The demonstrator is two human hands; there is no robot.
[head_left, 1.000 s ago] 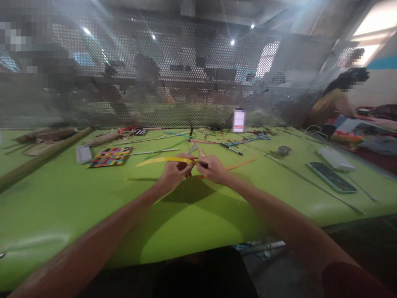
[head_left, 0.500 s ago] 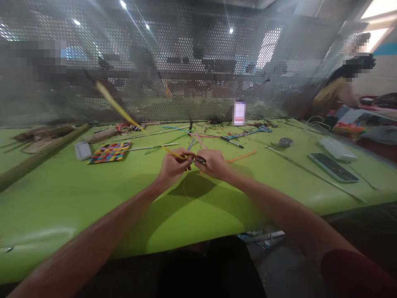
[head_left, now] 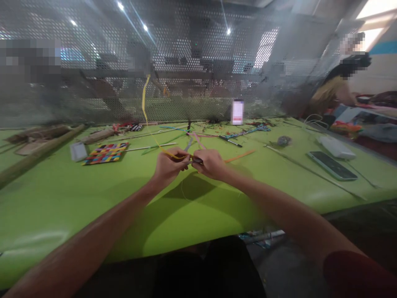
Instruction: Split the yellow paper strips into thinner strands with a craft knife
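— What is spread out here, starting with the biggest thing?

— A green table (head_left: 77,198) is seen across the whole view, closed off at the back by a perforated screen (head_left: 186,62). A bamboo pole (head_left: 34,155) is laid along the left, a phone (head_left: 332,166) on the right, and a multicoloured woven mat (head_left: 105,153) beside loose strips.

— And the hands?

— Both are brought together just above the table's middle. The left hand (head_left: 169,165) is pinched shut on a yellow strip (head_left: 144,108), whose free end is arched up and away, probably kept clear of the work. The right hand (head_left: 211,163) is closed on a small dark piece where the strips meet; what it is cannot be told. An orange strip (head_left: 240,156) is left lying behind it.
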